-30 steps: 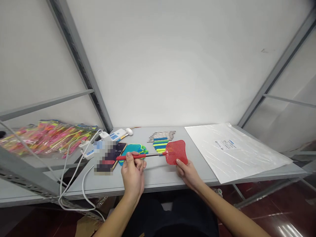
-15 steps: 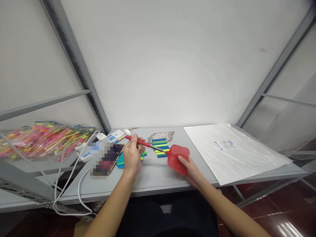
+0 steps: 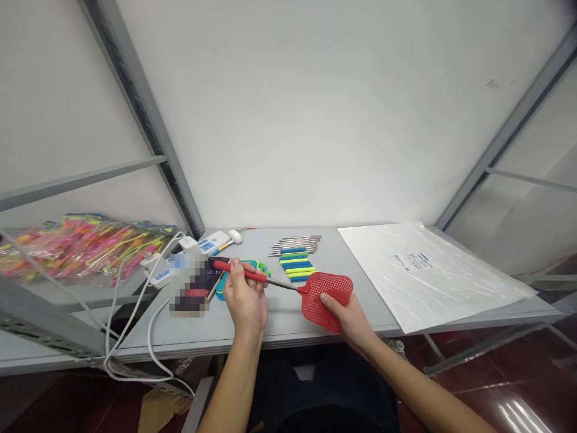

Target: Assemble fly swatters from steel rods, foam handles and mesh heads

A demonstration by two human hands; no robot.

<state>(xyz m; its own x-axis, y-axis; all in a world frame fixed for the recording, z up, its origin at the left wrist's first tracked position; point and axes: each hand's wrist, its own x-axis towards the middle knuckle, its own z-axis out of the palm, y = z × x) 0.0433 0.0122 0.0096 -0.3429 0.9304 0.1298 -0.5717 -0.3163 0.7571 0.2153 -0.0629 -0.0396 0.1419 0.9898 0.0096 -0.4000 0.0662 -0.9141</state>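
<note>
A red fly swatter (image 3: 326, 300) with a perforated square head and a metal rod is held above the front of the table. My left hand (image 3: 246, 297) is closed around its red handle, and my right hand (image 3: 350, 316) grips the head with the thumb on top. Behind the swatter lie blue, green and yellow handle tubes (image 3: 297, 263) in a row. Several thin metal rods (image 3: 297, 242) sit farther back. Blue and green swatter heads (image 3: 252, 264) lie partly hidden behind my left hand.
At the left are a phone (image 3: 215, 270), a white power strip (image 3: 211, 243) and hanging white cables (image 3: 151, 325). Bagged colourful items (image 3: 90, 249) fill the far-left shelf. A flat white plastic-wrapped package (image 3: 433, 276) covers the table's right side. Metal posts (image 3: 148, 120) frame the workspace.
The swatter has tilted closer to level, its handle end lower and slightly left. My left hand has turned and lowered slightly with it; the right still holds the head. The camera view has shifted slightly.
</note>
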